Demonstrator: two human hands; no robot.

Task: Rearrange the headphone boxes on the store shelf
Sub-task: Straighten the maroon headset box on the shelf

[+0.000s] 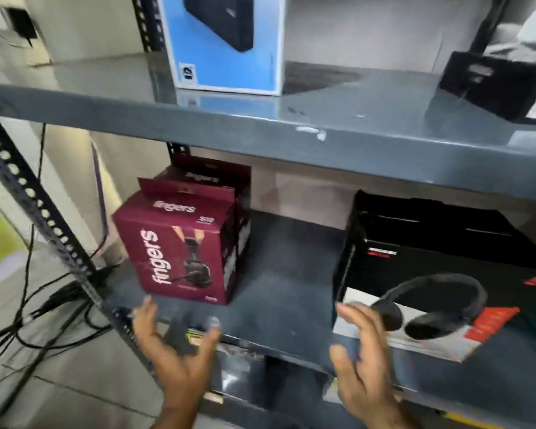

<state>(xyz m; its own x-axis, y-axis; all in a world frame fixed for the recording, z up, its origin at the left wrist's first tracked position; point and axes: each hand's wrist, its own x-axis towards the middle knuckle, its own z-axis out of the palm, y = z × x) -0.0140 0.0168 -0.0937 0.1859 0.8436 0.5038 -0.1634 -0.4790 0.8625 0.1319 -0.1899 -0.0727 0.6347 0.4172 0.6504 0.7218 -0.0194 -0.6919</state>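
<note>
A maroon headphone box marked "fingers" stands at the left of the middle shelf, with a second maroon box right behind it. A large black headphone box with a picture of headphones lies at the right of the same shelf. My left hand hovers open just below and in front of the front maroon box, fingers spread, touching nothing. My right hand is open at the front left corner of the black box, fingertips close to it.
The upper shelf carries a blue and white box and a black box at the right. A perforated metal upright runs down the left. Black cables trail on the tiled floor. More items lie on the shelf below.
</note>
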